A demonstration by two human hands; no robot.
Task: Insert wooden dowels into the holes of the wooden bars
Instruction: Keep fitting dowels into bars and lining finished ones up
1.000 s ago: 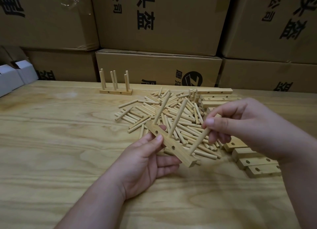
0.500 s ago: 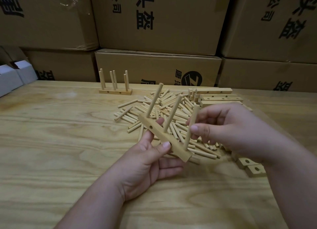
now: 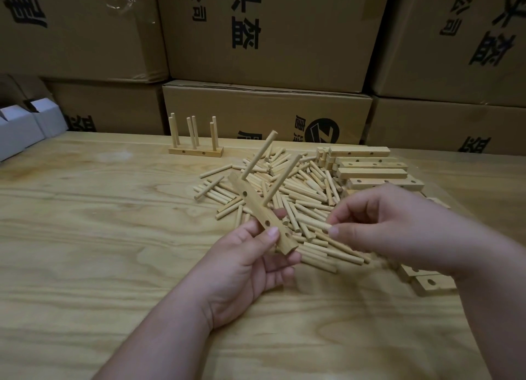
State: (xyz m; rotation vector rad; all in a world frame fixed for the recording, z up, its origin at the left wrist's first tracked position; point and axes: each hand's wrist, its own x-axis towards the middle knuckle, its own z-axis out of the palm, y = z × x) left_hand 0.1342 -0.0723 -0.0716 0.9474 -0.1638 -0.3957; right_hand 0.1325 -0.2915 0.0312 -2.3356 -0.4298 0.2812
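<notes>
Wooden bar [image 3: 257, 212], held tilted above the tabletop [image 3: 99, 237] in the left hand [image 3: 250, 265], carries two dowels standing in its far holes, the far dowel [image 3: 260, 153] and the middle dowel [image 3: 281, 180]. Several holes on its near part are open. The thumb presses its face, and the fingers curl round it from beneath. Just to the right, the right hand [image 3: 398, 226] pinches a loose dowel [image 3: 313, 223] between thumb and fingertips, lying roughly level with its free end pointing left toward the bar. The step in hand appears to be filling the next hole. That would call for tipping the dowel upright, lining its end with an open hole and pushing it home. Behind lie the dowel pile [image 3: 299, 197], spare bars [image 3: 370, 169] and a finished bar [image 3: 195, 147].
</notes>
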